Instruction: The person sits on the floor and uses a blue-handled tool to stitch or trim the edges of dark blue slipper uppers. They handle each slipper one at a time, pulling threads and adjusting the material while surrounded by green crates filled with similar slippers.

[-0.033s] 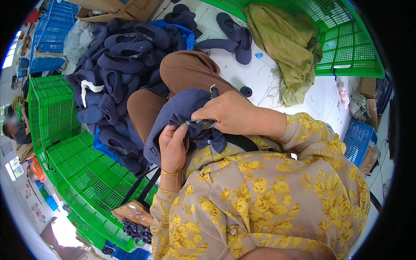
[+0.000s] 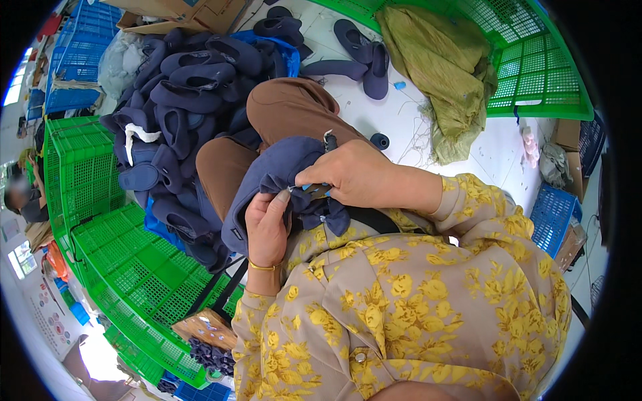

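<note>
Across my lap lies a navy fabric shoe (image 2: 281,157) with a small ruffled bow (image 2: 274,184). My left hand (image 2: 267,224) is closed, pinching the bow between thumb and fingers; a bracelet is on its wrist. My right hand (image 2: 354,174) is closed in a fist right beside it, its forefinger and thumb at the bow. From the right fist sticks up the dark end of a slim tool (image 2: 330,142) with a whitish tip; its kind cannot be made out. A second navy bow (image 2: 334,220) lies just below the right hand.
A heap of navy shoes (image 2: 194,87) is at my left, with a green crate (image 2: 134,267) beside it. Loose shoes (image 2: 374,70), a dark thread spool (image 2: 380,141) and an olive sack (image 2: 435,60) lie ahead on the floor. Another green crate (image 2: 535,73) stands far right.
</note>
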`<action>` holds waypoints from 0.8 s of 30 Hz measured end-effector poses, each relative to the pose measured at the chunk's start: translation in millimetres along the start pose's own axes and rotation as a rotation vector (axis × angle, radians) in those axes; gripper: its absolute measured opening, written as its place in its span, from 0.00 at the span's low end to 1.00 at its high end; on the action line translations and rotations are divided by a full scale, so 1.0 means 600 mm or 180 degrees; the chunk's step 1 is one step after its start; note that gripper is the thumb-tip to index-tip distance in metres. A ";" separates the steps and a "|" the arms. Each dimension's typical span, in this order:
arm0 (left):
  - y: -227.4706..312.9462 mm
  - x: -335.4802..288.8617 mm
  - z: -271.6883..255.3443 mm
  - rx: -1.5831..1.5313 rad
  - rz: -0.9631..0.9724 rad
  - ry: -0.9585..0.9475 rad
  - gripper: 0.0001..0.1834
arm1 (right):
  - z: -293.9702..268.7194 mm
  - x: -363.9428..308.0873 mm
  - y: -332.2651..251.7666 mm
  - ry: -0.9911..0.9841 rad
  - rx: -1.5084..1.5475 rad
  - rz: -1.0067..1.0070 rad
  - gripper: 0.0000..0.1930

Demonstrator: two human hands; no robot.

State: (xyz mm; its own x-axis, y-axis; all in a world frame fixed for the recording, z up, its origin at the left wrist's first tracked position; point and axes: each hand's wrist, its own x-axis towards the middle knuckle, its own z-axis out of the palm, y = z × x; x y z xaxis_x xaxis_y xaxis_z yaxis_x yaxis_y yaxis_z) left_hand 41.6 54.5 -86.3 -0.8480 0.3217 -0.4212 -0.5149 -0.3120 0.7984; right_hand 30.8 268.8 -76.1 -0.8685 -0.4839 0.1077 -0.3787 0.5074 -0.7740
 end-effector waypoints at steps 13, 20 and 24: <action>-0.002 -0.002 0.002 -0.0081 0.0039 0.0003 0.12 | -0.012 0.015 -0.025 -0.0292 -0.0648 0.0007 0.08; -0.018 -0.002 -0.004 0.0383 0.0179 0.0242 0.10 | -0.003 0.017 -0.041 -0.0373 -0.0950 0.0168 0.06; -0.022 0.000 -0.001 0.0568 0.0308 0.0360 0.08 | -0.001 0.008 -0.043 -0.0313 -0.0736 0.0426 0.09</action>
State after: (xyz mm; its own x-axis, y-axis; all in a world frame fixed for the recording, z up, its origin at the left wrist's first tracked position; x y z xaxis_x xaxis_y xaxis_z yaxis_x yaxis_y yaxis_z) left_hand 48.0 58.3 -96.8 -0.9062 0.1925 -0.3764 -0.4086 -0.1702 0.8967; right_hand 36.1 253.8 -55.5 -0.8848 -0.4627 -0.0555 -0.3355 0.7151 -0.6132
